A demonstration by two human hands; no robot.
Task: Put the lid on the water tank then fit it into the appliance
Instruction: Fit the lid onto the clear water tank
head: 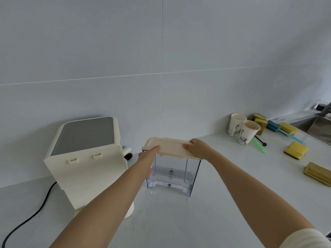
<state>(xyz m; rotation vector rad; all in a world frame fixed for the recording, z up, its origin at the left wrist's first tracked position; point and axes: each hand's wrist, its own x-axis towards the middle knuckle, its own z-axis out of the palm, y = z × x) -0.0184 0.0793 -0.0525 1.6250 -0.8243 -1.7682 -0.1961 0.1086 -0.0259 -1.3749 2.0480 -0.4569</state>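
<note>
A clear plastic water tank (pixel 172 174) stands upright on the white counter (pixel 179 221), right of the cream appliance (pixel 86 158). A cream lid (pixel 169 145) lies on the tank's top rim, tilted slightly. My left hand (pixel 148 154) grips the lid's left end and my right hand (pixel 197 147) grips its right end. The appliance shows its back panel with two small slots and a grey top; a black cable (pixel 32 212) runs from it to the lower left.
Two paper cups (pixel 241 129) stand at the back right. Several yellow sponges (pixel 295 149), blue and green brushes (pixel 284 130) and a black spoon lie beyond them. A steel sink (pixel 320 129) sits at the far right. Tiled wall behind.
</note>
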